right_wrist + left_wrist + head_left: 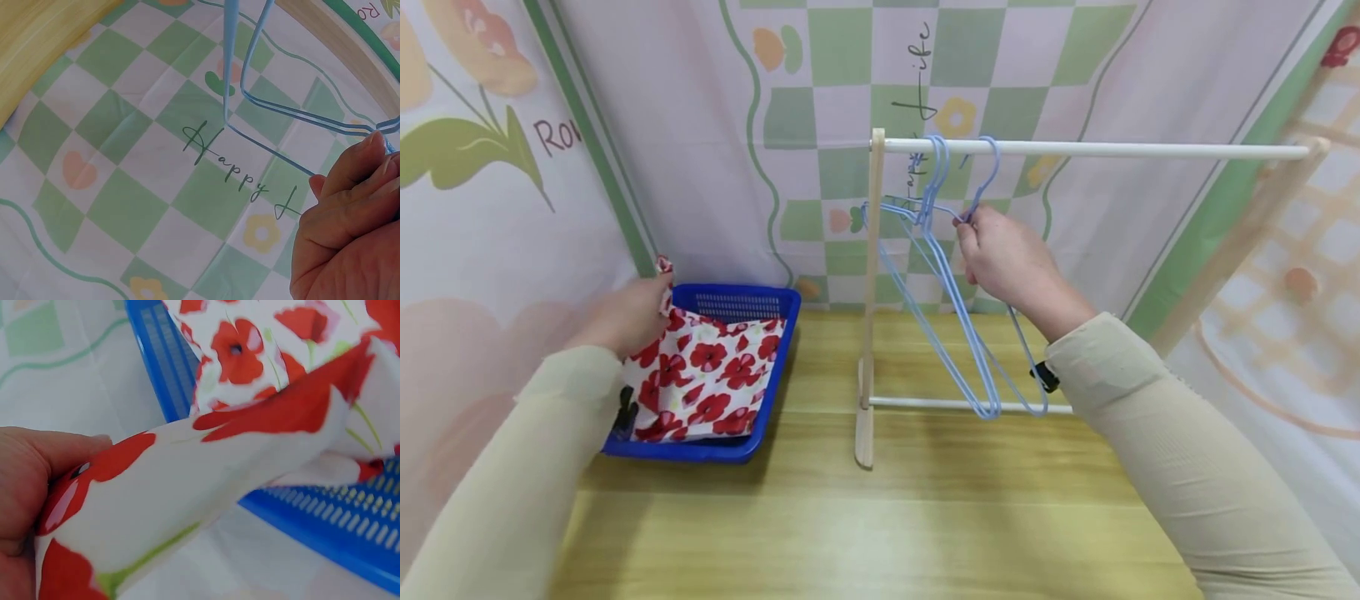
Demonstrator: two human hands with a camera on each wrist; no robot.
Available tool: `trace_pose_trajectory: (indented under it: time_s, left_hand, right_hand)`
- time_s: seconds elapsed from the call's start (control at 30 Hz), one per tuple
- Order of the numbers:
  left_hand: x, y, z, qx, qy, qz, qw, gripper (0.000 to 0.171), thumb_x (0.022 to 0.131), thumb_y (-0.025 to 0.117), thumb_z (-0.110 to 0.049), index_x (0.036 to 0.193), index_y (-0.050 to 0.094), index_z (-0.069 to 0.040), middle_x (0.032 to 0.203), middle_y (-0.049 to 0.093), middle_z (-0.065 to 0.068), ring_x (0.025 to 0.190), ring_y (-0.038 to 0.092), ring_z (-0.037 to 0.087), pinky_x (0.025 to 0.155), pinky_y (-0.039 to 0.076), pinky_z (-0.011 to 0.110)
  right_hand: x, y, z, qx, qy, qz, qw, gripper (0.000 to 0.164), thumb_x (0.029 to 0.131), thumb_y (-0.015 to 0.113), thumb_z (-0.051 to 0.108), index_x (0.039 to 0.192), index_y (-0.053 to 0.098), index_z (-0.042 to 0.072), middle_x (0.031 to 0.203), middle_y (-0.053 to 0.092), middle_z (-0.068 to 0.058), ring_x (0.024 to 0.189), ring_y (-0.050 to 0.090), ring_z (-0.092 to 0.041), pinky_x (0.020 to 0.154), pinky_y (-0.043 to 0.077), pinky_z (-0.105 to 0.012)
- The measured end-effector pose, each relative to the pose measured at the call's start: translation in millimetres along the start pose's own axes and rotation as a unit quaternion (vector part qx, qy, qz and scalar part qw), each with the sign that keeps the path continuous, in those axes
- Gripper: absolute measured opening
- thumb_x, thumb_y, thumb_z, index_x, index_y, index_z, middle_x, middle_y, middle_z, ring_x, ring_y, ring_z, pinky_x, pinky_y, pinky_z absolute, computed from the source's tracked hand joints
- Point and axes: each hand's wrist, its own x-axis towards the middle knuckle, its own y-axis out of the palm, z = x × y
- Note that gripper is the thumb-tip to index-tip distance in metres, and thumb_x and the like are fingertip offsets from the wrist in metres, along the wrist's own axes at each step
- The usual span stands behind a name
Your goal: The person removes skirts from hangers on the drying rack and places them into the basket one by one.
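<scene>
My left hand [625, 315] grips a raised corner of a white cloth [707, 367] printed with red flowers. The rest of that cloth lies in a blue plastic basket [685, 452]. In the left wrist view, a bunched fold of it stretches from the thumb [75, 450] towards the basket. My right hand [1007, 254] pinches a light blue clothes hanger [997, 158] just below its hook, which is still over the rack's white rod [1120, 150]. To the left of this hand, other blue hangers [951, 292] hang close together on the same rod.
The rack's wooden post [874, 275] stands between the basket and the hangers. A lower white bar [925, 403] runs near the wooden tabletop [880, 533]. Behind hangs a green and white checked curtain [842, 58].
</scene>
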Motion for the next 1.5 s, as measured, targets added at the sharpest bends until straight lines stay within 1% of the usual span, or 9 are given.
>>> trace_pose_trajectory:
  time_s: [0.27,0.5,0.8,0.97,1.07,1.13,1.2,1.3,1.5]
  left_hand:
    - [7.7,14.4,-27.6,0.0,0.011,0.037,0.9993,0.079,0.099,0.06,-0.003,0.164,0.017,0.002,0.159,0.033,0.037,0.139,0.043,0.056,0.107,0.045,0.067]
    - [16.0,29.2,-47.1,0.003,-0.008,0.068,0.9977,0.079,0.1,0.064,-0.008,0.165,0.021,-0.003,0.164,0.03,0.031,0.148,0.034,0.053,0.115,0.035,0.069]
    - [19.5,47.3,-64.6,-0.005,0.002,0.084,0.9964,0.075,0.101,0.063,-0.007,0.165,0.024,-0.005,0.161,0.04,0.026,0.145,0.041,0.049,0.116,0.036,0.066]
    - [21.2,55.5,-72.5,-0.005,0.017,0.085,0.9962,0.073,0.1,0.061,-0.005,0.165,0.027,-0.006,0.159,0.044,0.026,0.136,0.054,0.042,0.112,0.044,0.062]
    - [22.2,61.0,-74.9,-0.016,0.025,0.088,0.9957,0.074,0.1,0.063,-0.005,0.165,0.027,-0.006,0.154,0.05,0.025,0.118,0.062,0.037,0.102,0.053,0.056]
    - [22.3,65.4,-75.7,-0.025,0.037,0.092,0.9948,0.074,0.099,0.062,-0.003,0.165,0.027,-0.005,0.138,0.06,0.025,0.099,0.063,0.033,0.087,0.057,0.047]
    - [22.3,70.3,-75.8,-0.031,0.054,0.091,0.9939,0.071,0.098,0.061,0.0,0.162,0.032,-0.002,0.119,0.065,0.019,0.085,0.058,0.027,0.075,0.053,0.039]
    - [21.9,77.5,-75.8,-0.037,0.069,0.093,0.9925,0.067,0.096,0.062,0.002,0.158,0.038,0.0,0.098,0.062,0.012,0.082,0.057,0.024,0.074,0.049,0.036]
    - [20.5,88.7,-76.4,-0.038,0.055,0.105,0.9923,0.071,0.098,0.063,-0.003,0.162,0.032,-0.003,0.118,0.065,0.019,0.09,0.059,0.028,0.084,0.055,0.043]
  right_hand:
    - [0,0,1,-0.001,0.0,-0.001,1.0,0.042,0.114,0.03,0.034,0.127,0.056,0.005,0.072,0.067,-0.006,0.065,0.056,-0.027,0.06,0.042,-0.04]
    - [0,1,2,-0.001,0.003,0.0,1.0,0.042,0.114,0.03,0.035,0.128,0.056,0.006,0.073,0.067,-0.006,0.065,0.056,-0.027,0.061,0.042,-0.04]
    - [-1,0,5,0.005,0.008,0.007,1.0,0.044,0.114,0.029,0.036,0.132,0.055,0.005,0.075,0.067,-0.007,0.063,0.055,-0.026,0.059,0.041,-0.039]
    - [-1,1,4,0.005,0.011,0.007,1.0,0.043,0.114,0.03,0.035,0.133,0.055,0.005,0.075,0.067,-0.007,0.063,0.055,-0.026,0.058,0.042,-0.039]
    - [-1,1,3,0.004,0.01,0.006,1.0,0.043,0.114,0.03,0.034,0.132,0.055,0.005,0.075,0.067,-0.007,0.063,0.055,-0.026,0.059,0.042,-0.039]
    - [-2,1,3,0.004,0.012,0.006,1.0,0.042,0.114,0.03,0.034,0.132,0.055,0.005,0.076,0.067,-0.007,0.064,0.056,-0.026,0.059,0.042,-0.039]
    - [-1,1,2,0.004,0.012,0.007,1.0,0.042,0.114,0.03,0.034,0.132,0.055,0.005,0.076,0.067,-0.007,0.064,0.056,-0.026,0.059,0.042,-0.039]
    - [-1,0,2,0.005,0.012,0.008,1.0,0.042,0.114,0.03,0.034,0.133,0.054,0.005,0.076,0.068,-0.007,0.063,0.056,-0.026,0.059,0.042,-0.039]
    - [-2,1,4,0.006,0.016,0.008,1.0,0.042,0.114,0.03,0.033,0.134,0.054,0.006,0.076,0.068,-0.007,0.063,0.056,-0.026,0.059,0.043,-0.038]
